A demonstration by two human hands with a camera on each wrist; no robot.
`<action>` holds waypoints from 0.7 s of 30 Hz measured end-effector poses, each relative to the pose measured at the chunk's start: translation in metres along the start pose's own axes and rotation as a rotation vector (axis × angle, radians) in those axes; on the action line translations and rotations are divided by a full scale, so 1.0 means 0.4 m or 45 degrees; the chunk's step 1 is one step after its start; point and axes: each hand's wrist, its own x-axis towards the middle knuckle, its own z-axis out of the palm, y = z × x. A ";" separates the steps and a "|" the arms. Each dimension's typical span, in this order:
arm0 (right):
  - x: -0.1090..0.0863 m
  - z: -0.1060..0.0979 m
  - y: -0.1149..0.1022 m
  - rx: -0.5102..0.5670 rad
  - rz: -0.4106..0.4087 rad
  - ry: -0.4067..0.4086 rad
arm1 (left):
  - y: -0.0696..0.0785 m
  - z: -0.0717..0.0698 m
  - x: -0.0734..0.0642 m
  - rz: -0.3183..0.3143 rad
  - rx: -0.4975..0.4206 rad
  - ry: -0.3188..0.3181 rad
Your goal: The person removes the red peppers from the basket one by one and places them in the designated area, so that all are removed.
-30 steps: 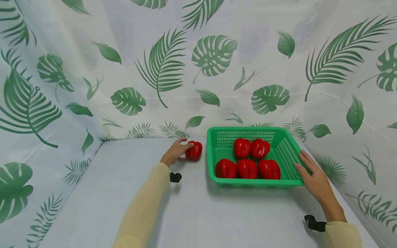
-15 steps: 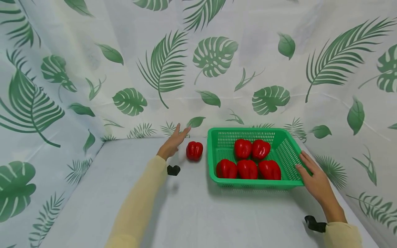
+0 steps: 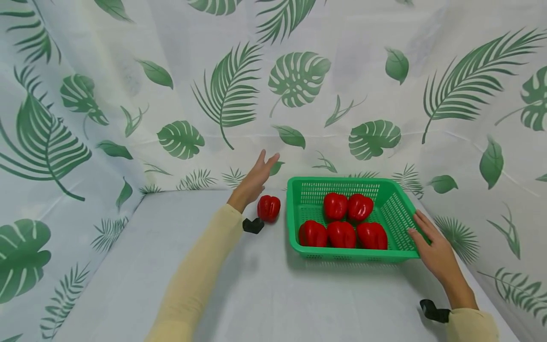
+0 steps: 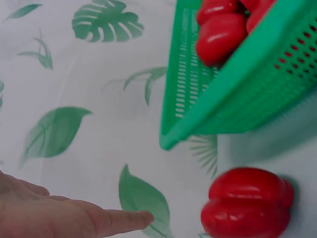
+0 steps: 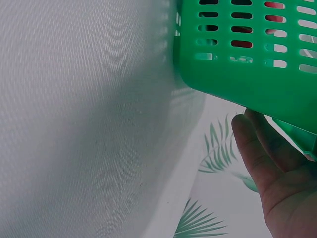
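My left hand is raised with fingers straight, holding nothing, just behind and left of a lone red bell pepper. In the left wrist view, one extended finger shows apart from that pepper. My right hand holds the right rim of a green plastic basket, thumb over the rim and fingers along the outside. From the right wrist, those fingers lie against the basket's outer wall. Inside the basket sit several red bell peppers, in two rows.
A white table bears the basket and the lone pepper. White cloth with green leaf prints hangs behind and at both sides. A small black device is at my left wrist, another at my right.
My left hand has let go of the lone pepper, lifted away from it, then moved up and right toward the back cloth. The right hand stays on the basket rim.
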 end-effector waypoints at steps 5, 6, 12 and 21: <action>-0.002 0.000 -0.001 0.008 -0.013 0.004 | 0.033 0.039 -0.005 -0.011 -0.054 -0.019; -0.003 -0.001 -0.002 0.009 -0.014 0.005 | 0.036 0.048 -0.004 -0.016 -0.066 -0.020; 0.000 0.000 -0.003 0.009 -0.016 0.001 | 0.048 0.104 -0.007 -0.037 -0.101 -0.036; 0.000 0.002 0.005 0.006 -0.010 0.006 | 0.031 0.209 -0.027 -0.034 0.004 -0.027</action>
